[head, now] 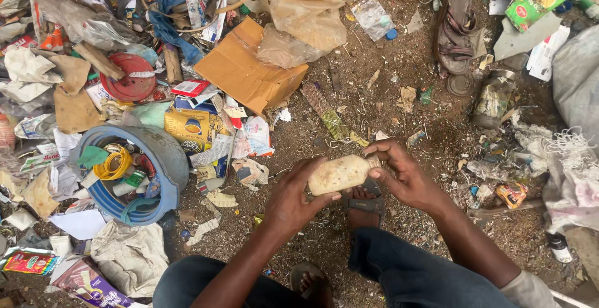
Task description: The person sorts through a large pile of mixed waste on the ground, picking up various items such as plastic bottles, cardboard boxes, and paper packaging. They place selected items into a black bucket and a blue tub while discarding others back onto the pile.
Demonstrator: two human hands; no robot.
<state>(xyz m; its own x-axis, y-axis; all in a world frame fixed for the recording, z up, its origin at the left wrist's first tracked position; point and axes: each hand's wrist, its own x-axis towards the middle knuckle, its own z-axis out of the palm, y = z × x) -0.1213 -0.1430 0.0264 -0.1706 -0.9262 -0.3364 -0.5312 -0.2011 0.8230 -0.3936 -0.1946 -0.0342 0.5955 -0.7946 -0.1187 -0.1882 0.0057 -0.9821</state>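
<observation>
A: The small bottle (pixel 340 174) at centre frame looks like cloudy plastic, matt and dirt-speckled.

B: The blue tub (pixel 163 152) at the left is thick plastic, scuffed and dull.

A: Upper centre, the flattened box (pixel 240 71) is plain brown cardboard, matt, and the bags (pixel 306 18) above it are thin crinkled plastic with a slight sheen.

B: The ground (pixel 405 111) is rough, gritty soil. The green packet (pixel 531 2), upper right, is glossy. The trousers (pixel 412 274) at the bottom are blue denim cloth.
</observation>
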